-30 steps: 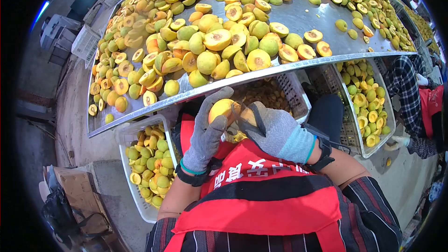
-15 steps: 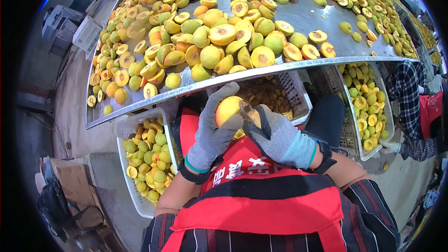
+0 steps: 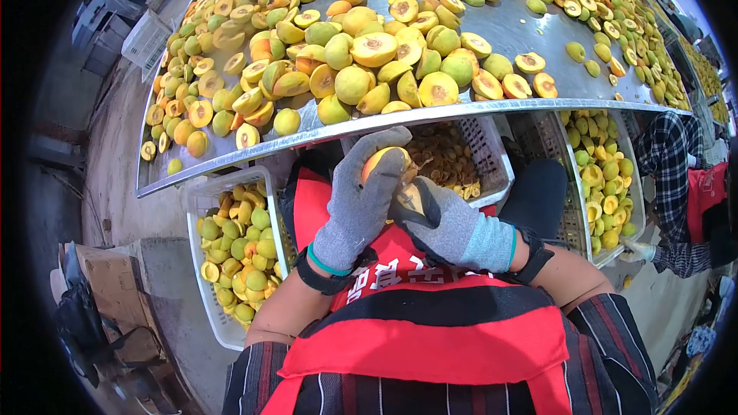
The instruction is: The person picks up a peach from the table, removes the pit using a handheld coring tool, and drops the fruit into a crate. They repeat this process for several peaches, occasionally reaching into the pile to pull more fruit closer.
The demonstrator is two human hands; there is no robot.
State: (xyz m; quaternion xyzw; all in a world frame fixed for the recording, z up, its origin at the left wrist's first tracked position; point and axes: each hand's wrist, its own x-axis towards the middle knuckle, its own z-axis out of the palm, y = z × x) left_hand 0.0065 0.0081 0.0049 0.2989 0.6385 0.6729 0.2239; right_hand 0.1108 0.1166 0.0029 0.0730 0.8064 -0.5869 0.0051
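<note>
My left hand (image 3: 360,192), in a grey knit glove, is closed around a yellow peach half (image 3: 377,160), and its fingers cover much of the fruit. My right hand (image 3: 453,219), gloved too, grips a pitting knife by its tan wooden handle (image 3: 413,198). The tool's metal end meets the fruit between the two hands and is mostly hidden. Just beyond them, under the table edge, a crate (image 3: 492,155) contains brown peach pits and scraps.
Halved peaches (image 3: 354,84) are heaped on the metal table (image 3: 492,31) ahead. White crates of peach halves stand to the left (image 3: 223,330) and right (image 3: 632,207). At the right, a co-worker's plaid sleeve (image 3: 667,146) and gloved hand (image 3: 636,250) show. Cardboard boxes (image 3: 115,292) lie at the lower left.
My left fingers have wrapped further over the peach half, turning it so less of it shows. My right hand stays close with the knife. The view has shifted slightly.
</note>
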